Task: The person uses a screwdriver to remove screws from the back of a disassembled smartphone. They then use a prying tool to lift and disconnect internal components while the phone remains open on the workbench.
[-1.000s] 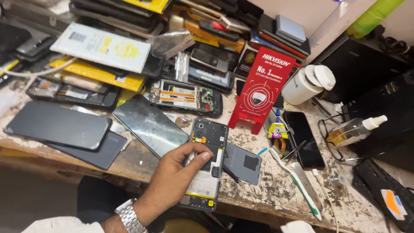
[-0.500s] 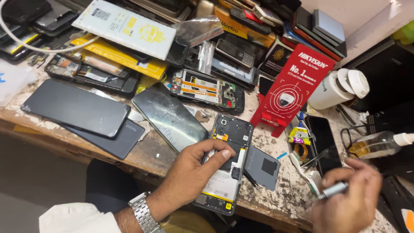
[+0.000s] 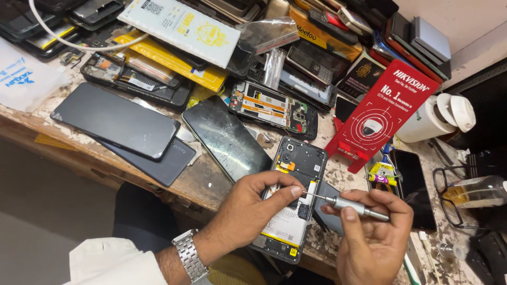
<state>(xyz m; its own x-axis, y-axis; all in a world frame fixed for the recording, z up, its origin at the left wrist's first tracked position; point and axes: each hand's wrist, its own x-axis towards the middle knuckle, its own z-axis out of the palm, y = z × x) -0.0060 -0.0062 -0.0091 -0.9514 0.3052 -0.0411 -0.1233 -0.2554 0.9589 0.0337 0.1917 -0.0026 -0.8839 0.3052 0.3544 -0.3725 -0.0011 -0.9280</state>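
An opened phone (image 3: 293, 179) with its back removed lies near the worn table's front edge, battery and circuit board exposed. My left hand (image 3: 252, 210), with a metal watch on the wrist, rests on the phone's left side and holds it down with thumb and fingers. My right hand (image 3: 374, 238) grips a small silver screwdriver (image 3: 349, 205). Its thin tip points left and touches the phone's middle, right by my left thumb.
A cracked glass screen (image 3: 224, 136) and two dark phones (image 3: 113, 122) lie to the left. Another opened phone (image 3: 274, 108) sits behind. A red card stand (image 3: 380, 113), white jar (image 3: 430, 119), clear bottle (image 3: 475, 191) and glasses (image 3: 449, 195) stand right. Piled phones fill the back.
My right hand has come up from the lower right with the screwdriver and set its tip on the phone. My left hand has stayed on the phone. The camera moved closer.
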